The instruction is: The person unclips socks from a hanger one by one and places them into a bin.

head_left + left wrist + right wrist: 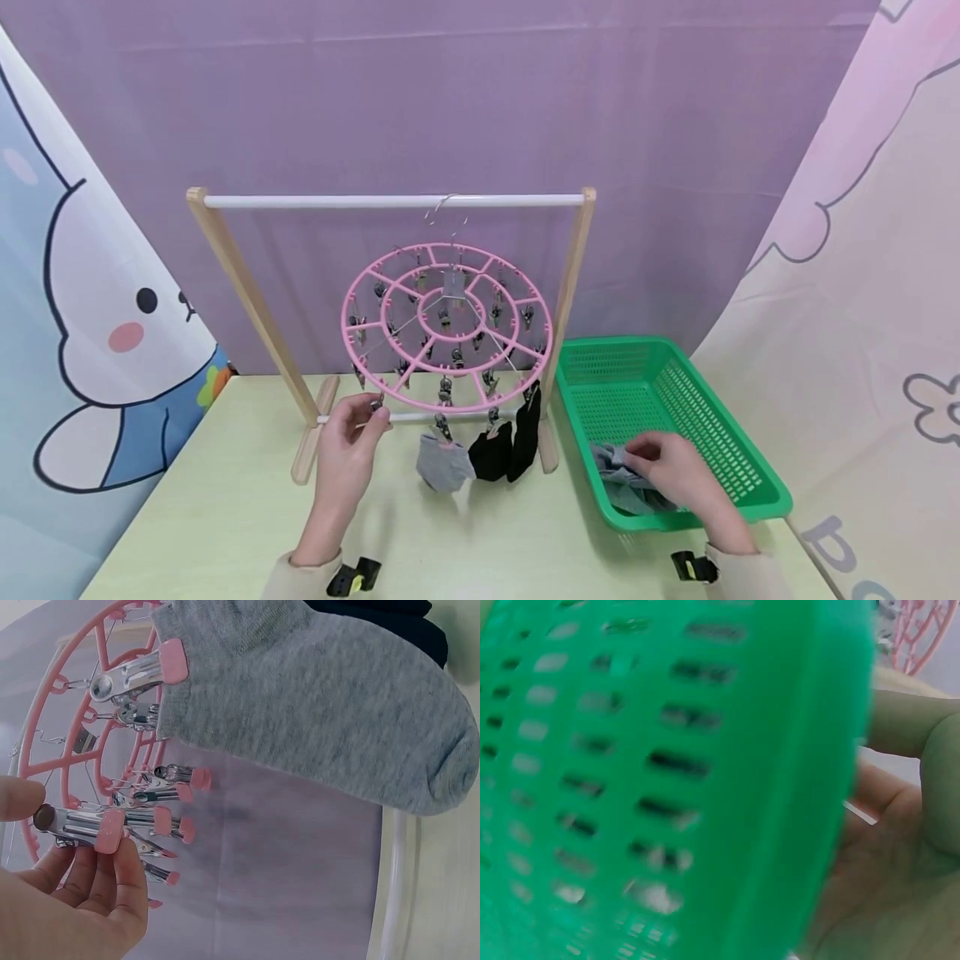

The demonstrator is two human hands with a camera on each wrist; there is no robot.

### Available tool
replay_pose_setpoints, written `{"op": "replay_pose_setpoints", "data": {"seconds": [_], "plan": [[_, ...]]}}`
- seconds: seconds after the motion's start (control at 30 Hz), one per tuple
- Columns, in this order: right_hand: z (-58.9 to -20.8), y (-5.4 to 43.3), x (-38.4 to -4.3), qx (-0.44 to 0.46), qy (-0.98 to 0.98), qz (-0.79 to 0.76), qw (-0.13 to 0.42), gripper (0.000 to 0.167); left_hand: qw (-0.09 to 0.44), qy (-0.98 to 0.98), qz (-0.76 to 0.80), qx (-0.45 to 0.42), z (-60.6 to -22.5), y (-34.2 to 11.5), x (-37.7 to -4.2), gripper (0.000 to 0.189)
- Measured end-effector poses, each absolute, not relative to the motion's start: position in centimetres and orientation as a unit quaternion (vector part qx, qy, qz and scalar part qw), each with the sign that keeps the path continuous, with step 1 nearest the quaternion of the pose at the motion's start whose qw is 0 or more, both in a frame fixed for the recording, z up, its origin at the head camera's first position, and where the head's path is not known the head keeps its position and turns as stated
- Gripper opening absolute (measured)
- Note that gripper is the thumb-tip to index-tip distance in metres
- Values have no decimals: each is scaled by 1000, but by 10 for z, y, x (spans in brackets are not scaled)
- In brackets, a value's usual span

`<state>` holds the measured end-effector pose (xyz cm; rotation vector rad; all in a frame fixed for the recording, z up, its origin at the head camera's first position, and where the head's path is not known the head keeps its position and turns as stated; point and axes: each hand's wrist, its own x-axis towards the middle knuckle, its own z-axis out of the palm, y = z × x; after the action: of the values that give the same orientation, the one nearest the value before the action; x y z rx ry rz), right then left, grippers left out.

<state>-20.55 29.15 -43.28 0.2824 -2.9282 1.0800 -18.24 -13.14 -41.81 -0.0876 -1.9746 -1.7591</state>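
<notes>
At the near left rim of the round pink drying hanger (347, 333), my left hand (348, 442) pinches a metal clip (82, 827) with a pink tip between thumb and fingers. Nothing is between that clip's tips. To its right a grey sock (442, 463) hangs by its cuff from another clip (139, 673). Two black socks (491, 452) hang beside it. Inside the green basket (720, 417) my right hand (678, 471) pinches grey cloth (630, 492) that looks like a sock. The basket wall hides most of that grasp in the right wrist view.
The hanger's hook (438, 208) is over the white bar (322, 202) of a wooden-legged rack (255, 308). Several bare clips dangle from the pink rings. Rack and basket stand on a pale table (217, 500), with a purple cloth (480, 108) behind.
</notes>
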Motion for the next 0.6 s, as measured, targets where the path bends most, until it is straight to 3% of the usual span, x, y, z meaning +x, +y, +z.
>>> {"op": "replay_pose_setpoints", "data": {"seconds": [0.6], "plan": [[-422,186,-175,129,-867,459,144,12,219,-721,-652,-82,-421,-151,-197,19]]}}
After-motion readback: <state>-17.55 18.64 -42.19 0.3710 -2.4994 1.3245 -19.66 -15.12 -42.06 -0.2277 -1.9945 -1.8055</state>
